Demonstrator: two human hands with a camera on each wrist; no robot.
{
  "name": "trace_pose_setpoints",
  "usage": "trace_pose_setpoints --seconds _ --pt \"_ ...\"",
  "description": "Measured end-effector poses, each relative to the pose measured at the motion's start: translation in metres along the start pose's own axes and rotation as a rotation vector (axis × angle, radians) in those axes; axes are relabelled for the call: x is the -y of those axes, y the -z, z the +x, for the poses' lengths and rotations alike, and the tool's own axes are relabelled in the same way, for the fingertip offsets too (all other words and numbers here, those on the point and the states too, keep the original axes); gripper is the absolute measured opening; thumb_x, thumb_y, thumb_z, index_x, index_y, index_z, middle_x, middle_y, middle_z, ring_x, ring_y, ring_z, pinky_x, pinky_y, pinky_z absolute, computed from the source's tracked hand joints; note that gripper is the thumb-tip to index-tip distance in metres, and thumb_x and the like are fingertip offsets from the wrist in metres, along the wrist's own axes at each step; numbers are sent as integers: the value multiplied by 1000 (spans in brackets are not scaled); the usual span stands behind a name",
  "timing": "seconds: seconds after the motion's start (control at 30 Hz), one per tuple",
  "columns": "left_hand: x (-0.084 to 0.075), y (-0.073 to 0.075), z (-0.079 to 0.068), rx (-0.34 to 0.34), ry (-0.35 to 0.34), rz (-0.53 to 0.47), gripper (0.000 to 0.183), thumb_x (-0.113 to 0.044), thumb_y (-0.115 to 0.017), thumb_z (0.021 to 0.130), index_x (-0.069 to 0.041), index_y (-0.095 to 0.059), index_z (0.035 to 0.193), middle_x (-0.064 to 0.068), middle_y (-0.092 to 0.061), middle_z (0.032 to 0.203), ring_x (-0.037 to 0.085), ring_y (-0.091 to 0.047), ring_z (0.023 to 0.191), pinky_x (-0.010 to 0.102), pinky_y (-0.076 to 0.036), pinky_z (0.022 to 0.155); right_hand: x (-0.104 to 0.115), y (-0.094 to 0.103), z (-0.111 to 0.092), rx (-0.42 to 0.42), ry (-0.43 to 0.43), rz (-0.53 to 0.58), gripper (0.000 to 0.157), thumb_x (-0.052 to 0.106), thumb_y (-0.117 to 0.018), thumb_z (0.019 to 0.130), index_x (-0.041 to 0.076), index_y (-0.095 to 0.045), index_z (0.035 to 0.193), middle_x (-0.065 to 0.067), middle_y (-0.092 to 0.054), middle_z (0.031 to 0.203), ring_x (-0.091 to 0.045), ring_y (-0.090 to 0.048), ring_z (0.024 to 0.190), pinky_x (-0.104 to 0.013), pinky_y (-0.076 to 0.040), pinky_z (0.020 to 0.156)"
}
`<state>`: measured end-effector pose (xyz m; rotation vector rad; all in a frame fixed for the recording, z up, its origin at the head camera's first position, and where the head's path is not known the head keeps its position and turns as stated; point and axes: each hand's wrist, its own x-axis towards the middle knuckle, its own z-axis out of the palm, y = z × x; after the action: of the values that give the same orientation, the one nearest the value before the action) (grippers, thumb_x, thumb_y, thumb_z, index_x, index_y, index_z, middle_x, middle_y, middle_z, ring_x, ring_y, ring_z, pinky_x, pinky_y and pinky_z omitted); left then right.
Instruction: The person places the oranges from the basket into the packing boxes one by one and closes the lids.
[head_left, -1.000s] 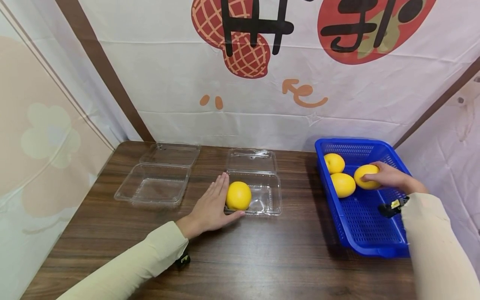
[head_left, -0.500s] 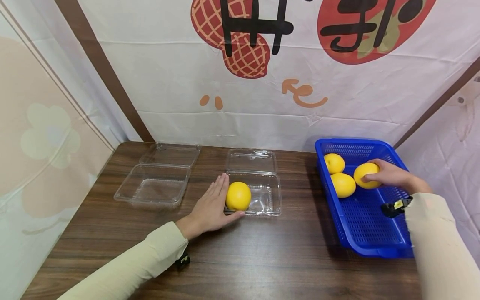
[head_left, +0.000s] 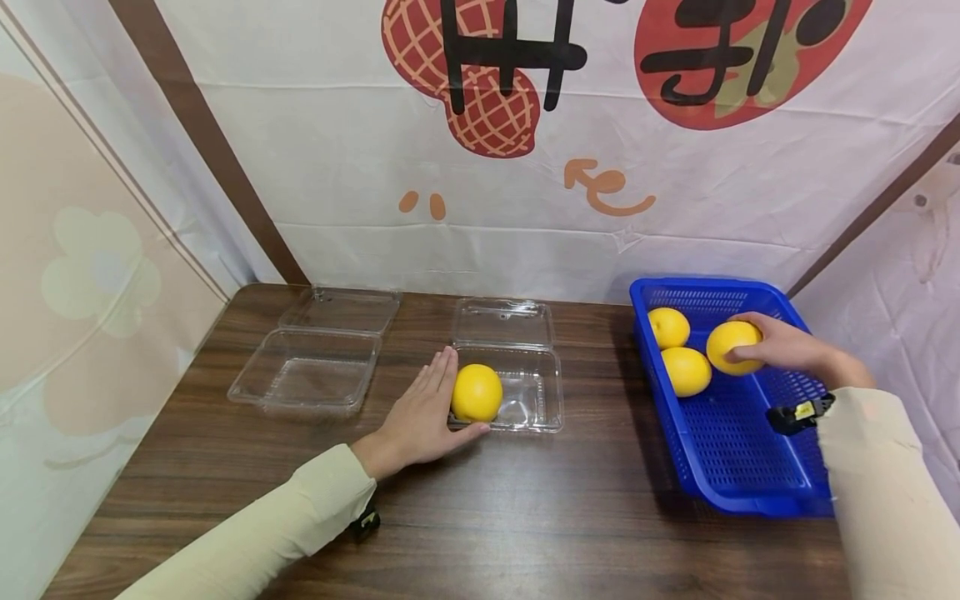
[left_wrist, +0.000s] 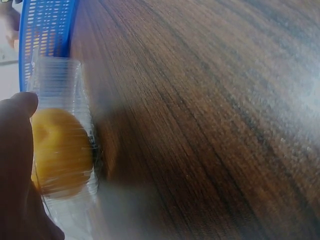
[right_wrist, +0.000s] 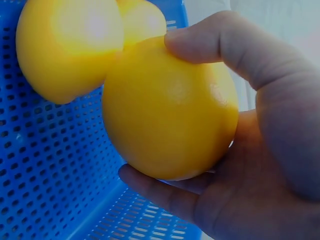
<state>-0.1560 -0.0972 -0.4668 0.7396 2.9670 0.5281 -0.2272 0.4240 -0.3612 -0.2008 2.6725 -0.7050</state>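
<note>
My right hand (head_left: pixel 787 343) grips a round yellow fruit (head_left: pixel 733 347) over the blue plastic basket (head_left: pixel 757 500), thumb on one side and fingers curled round the other. In the right wrist view this yellow fruit (right_wrist: pixel 170 110) fills the middle, held between thumb and fingers. Two more yellow fruits (head_left: pixel 686 372) lie at the basket's left side. My left hand (head_left: pixel 420 417) rests with straight fingers along the left side of an open clear plastic clamshell box (head_left: pixel 536 392). Inside that box, in its left half, sits one yellow fruit (head_left: pixel 477 393); the left wrist view shows it through the clear wall.
A second clear clamshell box (head_left: pixel 303 375) stands open at the left, lid folded back. Both boxes and the basket are on a dark wood-grain table (head_left: pixel 525 517). A printed white cloth (head_left: pixel 337 167) hangs right behind the table's far edge.
My right hand has lifted the gripped fruit slightly up, and its wrist has shifted a little to the right. My left hand and the boxes have stayed in place.
</note>
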Motion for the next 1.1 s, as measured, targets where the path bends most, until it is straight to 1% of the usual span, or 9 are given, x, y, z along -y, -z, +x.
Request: trace_pose_setpoints --seconds 0.17,0.4,0.57,0.67,0.8,0.93,1.1 --pt "1 -2 0 1 1 5 115 -69 -58 91 9 -8 159 26 -8 167 36 -10 155 47 -17 124 6 2 -1 2 19 -17 70 27 -68 95 -16 -38 142 -22 -56 115 -29 -54 94 -34 -47 75" --pt "2 -3 0 -2 1 2 115 -69 -59 91 9 -8 159 26 -9 167 36 -11 155 47 -17 124 16 5 -4 2 53 -23 72 26 -69 96 -15 -35 145 -25 -56 121 -33 -55 101 -36 -48 80" --pt "2 -4 0 -8 -4 0 115 -69 -59 91 10 -9 159 27 -10 166 37 -12 155 48 -18 124 27 7 -4 0 78 -21 70 23 -71 94 -13 -37 144 -23 -56 120 -30 -55 98 -36 -49 79" --pt "2 -3 0 -3 0 1 115 -69 -58 91 9 -8 159 26 -9 167 36 -11 155 48 -18 124 33 8 -4 5 103 -24 70 21 -72 94 -13 -37 144 -22 -56 121 -28 -55 98 -35 -49 79" --pt "2 -3 0 1 0 -1 115 -69 -58 91 9 -6 159 26 -8 167 36 -10 155 47 -17 124 39 9 -5 12 137 -16 68 18 -72 94 -12 -38 144 -24 -54 124 -29 -55 99 -35 -51 79" --pt "2 -3 0 -7 -3 -10 115 -68 -59 91 9 -7 159 26 -8 167 36 -9 155 48 -17 124 46 10 -6 17 146 -6 67 17 -73 92 -9 -40 144 -24 -53 127 -29 -54 100 -36 -51 78" --pt "2 -3 1 -17 -5 -15 115 -68 -60 91 9 -8 159 26 -8 167 36 -10 155 48 -17 124 54 11 -7 31 166 -5 69 17 -74 91 -8 -39 145 -24 -53 129 -31 -55 101 -38 -51 80"
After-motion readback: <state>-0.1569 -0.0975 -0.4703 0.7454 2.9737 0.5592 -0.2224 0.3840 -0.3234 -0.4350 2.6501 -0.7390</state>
